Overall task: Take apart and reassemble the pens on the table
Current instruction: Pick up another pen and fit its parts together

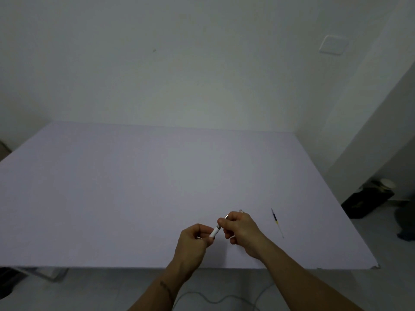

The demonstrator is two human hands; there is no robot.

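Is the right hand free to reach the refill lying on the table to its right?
Probably not yet. The right hand grips one end of the white pen barrel, the left hand the other. The refill lies nearby on bare table, path unobstructed once it lets go.

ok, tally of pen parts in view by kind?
White pen body, held between the left hand and the right hand: 1
Loose ink refill lying on the table, right of the hands: 1
Total: 2
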